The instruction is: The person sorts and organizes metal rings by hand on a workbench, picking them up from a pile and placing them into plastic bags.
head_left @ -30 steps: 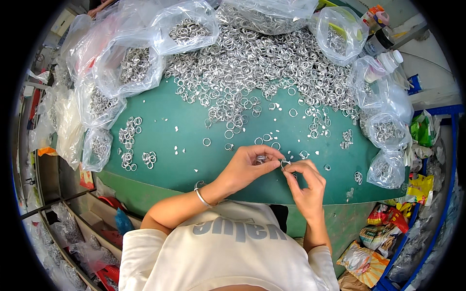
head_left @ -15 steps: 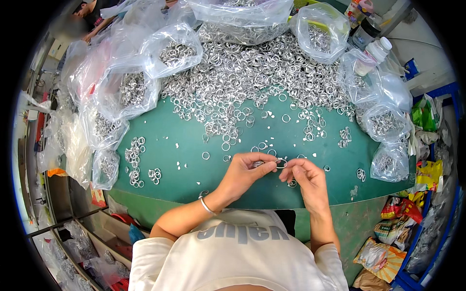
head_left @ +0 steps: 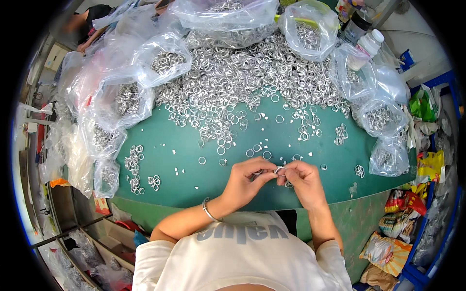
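1. Overhead, head view: left hand (head_left: 245, 182) and right hand (head_left: 305, 180) meet over the near edge of the green table (head_left: 170, 160), fingertips almost touching.
2. Both hands are closed to a pinch on one small metal ring (head_left: 279, 170), held between them just above the table; remaining fingers curled in.
3. Left wrist carries a thin bangle (head_left: 208, 211).
4. Heap of loose rings (head_left: 233, 82) covers the far half of the table, thinning to scattered single rings near the hands.
5. Small cluster of rings (head_left: 134, 165) lies at the left, well apart from the hands; another few rings sit just beside it to the right.
6. Clear bags of rings (head_left: 128, 99) line the left rim; more bags (head_left: 383, 119) stand along the right rim and the far edge.
7. White bottle (head_left: 370, 42) and a dark-capped jar (head_left: 358, 24) stand at far right.
8. Small pale chips are scattered over the bare green surface; what they are cannot be told.
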Tool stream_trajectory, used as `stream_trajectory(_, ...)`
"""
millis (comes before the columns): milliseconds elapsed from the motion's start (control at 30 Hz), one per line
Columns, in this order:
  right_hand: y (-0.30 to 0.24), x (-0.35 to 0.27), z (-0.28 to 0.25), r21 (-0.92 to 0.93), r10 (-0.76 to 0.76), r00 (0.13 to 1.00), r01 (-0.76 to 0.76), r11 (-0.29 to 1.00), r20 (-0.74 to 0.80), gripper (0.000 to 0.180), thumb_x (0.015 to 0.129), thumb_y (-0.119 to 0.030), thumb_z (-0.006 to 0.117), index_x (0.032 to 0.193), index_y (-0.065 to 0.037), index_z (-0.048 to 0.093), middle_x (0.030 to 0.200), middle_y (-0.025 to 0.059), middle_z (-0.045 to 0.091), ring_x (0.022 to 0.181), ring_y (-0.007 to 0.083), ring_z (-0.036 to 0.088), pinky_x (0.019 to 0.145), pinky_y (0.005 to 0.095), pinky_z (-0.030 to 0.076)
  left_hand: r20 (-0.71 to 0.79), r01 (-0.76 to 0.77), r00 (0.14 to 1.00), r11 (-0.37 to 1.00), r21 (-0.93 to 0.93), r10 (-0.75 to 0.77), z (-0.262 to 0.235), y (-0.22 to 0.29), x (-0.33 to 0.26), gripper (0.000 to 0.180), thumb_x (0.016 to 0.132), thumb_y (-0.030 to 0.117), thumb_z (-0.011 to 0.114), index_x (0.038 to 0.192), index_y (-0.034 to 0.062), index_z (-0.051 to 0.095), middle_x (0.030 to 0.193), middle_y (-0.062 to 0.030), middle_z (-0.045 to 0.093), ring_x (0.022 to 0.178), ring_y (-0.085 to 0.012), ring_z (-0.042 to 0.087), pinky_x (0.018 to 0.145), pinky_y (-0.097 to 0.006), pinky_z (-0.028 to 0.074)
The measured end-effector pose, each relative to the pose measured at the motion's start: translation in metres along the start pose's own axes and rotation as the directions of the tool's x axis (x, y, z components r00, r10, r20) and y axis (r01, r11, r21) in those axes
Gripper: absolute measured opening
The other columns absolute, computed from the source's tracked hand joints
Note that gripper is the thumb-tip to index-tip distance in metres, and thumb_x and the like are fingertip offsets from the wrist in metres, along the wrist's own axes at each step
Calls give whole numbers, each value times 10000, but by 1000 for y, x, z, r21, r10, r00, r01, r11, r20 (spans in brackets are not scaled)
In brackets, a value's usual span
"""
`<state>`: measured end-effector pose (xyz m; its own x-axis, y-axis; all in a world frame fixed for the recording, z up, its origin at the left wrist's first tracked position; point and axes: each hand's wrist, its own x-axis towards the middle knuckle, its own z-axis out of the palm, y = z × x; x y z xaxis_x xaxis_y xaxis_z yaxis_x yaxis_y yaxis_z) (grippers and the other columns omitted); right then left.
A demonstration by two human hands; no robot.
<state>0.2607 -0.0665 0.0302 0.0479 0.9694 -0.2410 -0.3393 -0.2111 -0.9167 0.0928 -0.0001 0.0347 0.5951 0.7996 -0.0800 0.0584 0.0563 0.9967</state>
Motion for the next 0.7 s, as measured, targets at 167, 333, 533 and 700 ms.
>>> stream_trajectory(167, -4, -5, -30, -157, -88, 958, 46, 987, -272, 270, 953, -200, 492, 893, 25, 630, 764, 71, 625, 704, 126, 558, 662, 237, 420, -3, 163, 986, 977, -135, -165, 3, -6, 7, 155, 861, 41, 616, 997, -20, 656, 908, -59, 644, 775, -94, 579, 677, -210, 455)
stream_trajectory(333, 2, -18, -51, -388, -143, 925, -5, 922, -353, 141, 894, -87, 554, 948, 13, 638, 767, 33, 628, 674, 65, 514, 604, 208, 397, 23, 238, 971, 969, -74, -236, -8, -11, 10, 177, 881, 72, 601, 1023, -20, 654, 880, -51, 659, 793, -91, 589, 717, -224, 470)
stream_trajectory(533, 16, -12, -45, -581, -136, 951, -53, 812, -276, 132, 810, -53, 647, 937, -23, 664, 733, 27, 640, 578, 52, 462, 504, 215, 356, 2, 269, 962, 952, -148, -272, -16, -13, 11, 178, 862, 42, 616, 1021, -36, 638, 919, -62, 658, 850, -105, 613, 765, -227, 485)
stream_trajectory(700, 18, -14, -46, -650, -199, 932, -48, 759, -302, 142, 806, -54, 646, 937, -4, 660, 719, 32, 629, 591, 49, 475, 532, 212, 394, 52, 250, 968, 951, -184, -244, -41, 0, 43, 173, 853, 25, 620, 1022, -16, 630, 949, -60, 663, 876, -106, 622, 803, -235, 488)
